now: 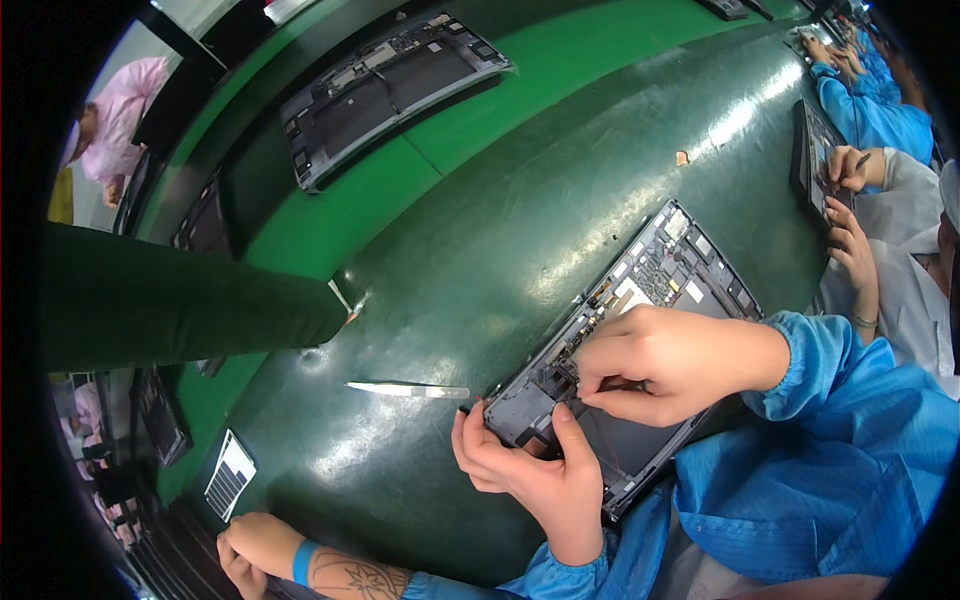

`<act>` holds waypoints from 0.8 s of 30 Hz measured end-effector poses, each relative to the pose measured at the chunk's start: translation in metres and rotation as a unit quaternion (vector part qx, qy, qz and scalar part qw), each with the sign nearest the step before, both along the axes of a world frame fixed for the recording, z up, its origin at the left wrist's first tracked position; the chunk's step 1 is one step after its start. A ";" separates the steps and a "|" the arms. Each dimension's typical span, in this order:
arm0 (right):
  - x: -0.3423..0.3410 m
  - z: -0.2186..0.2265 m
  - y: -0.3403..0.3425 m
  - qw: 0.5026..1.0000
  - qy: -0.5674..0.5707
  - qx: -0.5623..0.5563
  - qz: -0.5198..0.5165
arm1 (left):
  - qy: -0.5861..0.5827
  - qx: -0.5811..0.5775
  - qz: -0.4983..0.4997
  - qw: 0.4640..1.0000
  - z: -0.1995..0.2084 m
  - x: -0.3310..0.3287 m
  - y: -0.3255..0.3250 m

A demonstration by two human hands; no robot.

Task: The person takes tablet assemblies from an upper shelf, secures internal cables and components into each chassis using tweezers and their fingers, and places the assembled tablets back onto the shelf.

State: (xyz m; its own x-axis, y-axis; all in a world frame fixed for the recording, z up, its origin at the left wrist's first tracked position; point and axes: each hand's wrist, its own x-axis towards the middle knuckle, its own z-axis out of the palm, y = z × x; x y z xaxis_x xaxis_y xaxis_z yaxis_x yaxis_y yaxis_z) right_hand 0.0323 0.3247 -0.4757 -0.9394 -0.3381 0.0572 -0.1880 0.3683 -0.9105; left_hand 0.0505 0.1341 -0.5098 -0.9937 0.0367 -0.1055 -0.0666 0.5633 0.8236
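An opened laptop base (635, 440), its inner parts bare, lies tilted on the dark green bench in front of me. My left hand (535, 460) grips its near left corner, fingers along the outer edge and thumb over the inside. Above the middle of the base, my right hand (665, 365) is closed in a pinch, thumb and forefinger down among the parts near the left thumb. What the pinch holds is hidden. A circuit board (655, 280) shows beyond my right hand. Silver tweezers (408, 389) lie on the bench left of the laptop base.
Another opened laptop base (395, 95) rests on the bright green strip (420, 150) at the far side. A green post (190, 300) juts in from the left. A white sheet with dark strips (231, 474) lies near a co-worker's tattooed arm (350, 572). Co-workers' hands (850, 170) work at the right.
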 end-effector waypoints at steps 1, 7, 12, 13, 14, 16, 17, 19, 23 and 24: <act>0.004 -0.001 0.002 1.000 0.001 -0.002 -0.001 | 0.018 -0.025 -0.005 1.000 -0.001 0.000 0.001; 0.018 -0.028 0.003 0.995 0.077 -0.042 -0.047 | 0.006 0.031 0.014 0.999 -0.007 -0.002 0.012; 0.016 -0.039 0.002 0.990 0.129 -0.013 -0.051 | 0.003 0.032 0.015 0.999 -0.012 -0.004 0.014; 0.015 -0.041 0.002 0.990 0.130 -0.016 -0.050 | 0.007 0.019 0.013 1.000 -0.012 -0.005 0.014; 0.016 -0.040 0.003 0.989 0.141 0.001 -0.048 | 0.008 0.011 0.009 1.000 -0.011 -0.005 0.015; 0.018 -0.038 0.005 0.987 0.152 0.020 -0.047 | 0.005 0.017 0.008 1.000 -0.009 -0.005 0.017; 0.018 -0.040 0.005 0.986 0.163 0.016 -0.041 | 0.003 0.018 0.010 1.000 -0.009 -0.005 0.016; 0.018 -0.042 0.005 0.984 0.174 0.013 -0.035 | 0.014 0.011 0.003 1.000 -0.016 -0.005 0.012; 0.018 -0.044 0.003 0.980 0.193 0.014 -0.042 | 0.004 0.028 0.016 0.999 -0.012 -0.006 0.015; 0.019 -0.044 0.002 0.979 0.195 0.019 -0.045 | 0.003 0.028 0.015 0.999 -0.012 -0.006 0.016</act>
